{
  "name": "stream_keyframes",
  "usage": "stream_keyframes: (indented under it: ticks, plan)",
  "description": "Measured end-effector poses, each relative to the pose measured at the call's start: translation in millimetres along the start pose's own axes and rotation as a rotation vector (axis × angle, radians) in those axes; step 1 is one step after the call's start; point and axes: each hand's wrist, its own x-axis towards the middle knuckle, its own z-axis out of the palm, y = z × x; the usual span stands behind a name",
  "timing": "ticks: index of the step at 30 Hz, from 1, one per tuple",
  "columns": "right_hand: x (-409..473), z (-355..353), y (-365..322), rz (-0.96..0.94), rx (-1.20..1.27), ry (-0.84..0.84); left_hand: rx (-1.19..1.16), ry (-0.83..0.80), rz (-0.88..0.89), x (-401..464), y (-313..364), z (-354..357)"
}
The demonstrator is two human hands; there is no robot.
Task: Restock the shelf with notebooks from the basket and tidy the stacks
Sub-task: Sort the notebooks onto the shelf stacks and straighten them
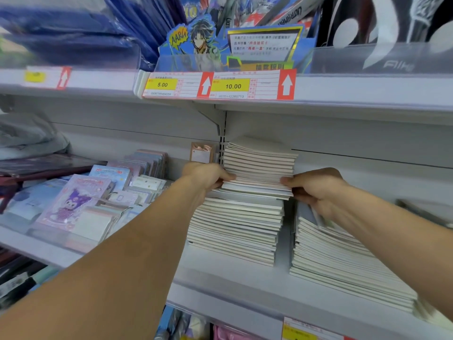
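A: Nearest us are the two forearms, reaching up and in toward the shelf [245, 285]. What are they after?

B: The tall pile of notebooks [257, 168]. The left hand [206, 176] grips its left edge, thumb on top and fingers curled under. The right hand [316, 187] does the same on the right edge. Both are clenched on the upper bundle.

A: Why hold it from both sides?

B: Probably to keep a thick, slippery bundle square. One hand alone would likely let it fan out.

A: It isn't lined up with what's below.

B: No, the upper bundle sits a little further back and to the right of the lower stack [235, 231], overhanging it. I'd say it is being seated or straightened.

A: And to the right?

B: A second stack [343, 261], lower, just beside the first with a narrow gap between. On the left, cartoon notepads [73, 200] lie in a separate section.

A: The basket?

B: Not visible, so I can't tell how many remain.
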Motion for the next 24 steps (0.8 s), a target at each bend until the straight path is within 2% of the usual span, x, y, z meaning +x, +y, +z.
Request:
stream_keyframes:
  ticks: [5,8,13,21,24]
  plan:
    - [1.1,-0.9,2.9,-0.079,-0.182,-0.005,0.108,-0.006,0.108,-5.1,-9.0,-2.1]
    - [-1.0,-2.0,6.9,-0.096,-0.169,-0.025,0.160,-0.012,0.186,-11.8,-15.7,-1.5]
    - [3.0,0.6,18.8,-0.121,-0.138,0.029,0.198,0.092,0.252,-14.2,-19.4,0.1]
    - [-1.1,-1.8,24.1,-0.146,-0.137,0.034,0.217,0.137,0.231,-12.4,-19.4,-1.0]
    - [-7.0,-6.9,18.5,-0.148,-0.128,-0.037,0.223,0.123,0.211,-11.8,-17.8,-0.7]
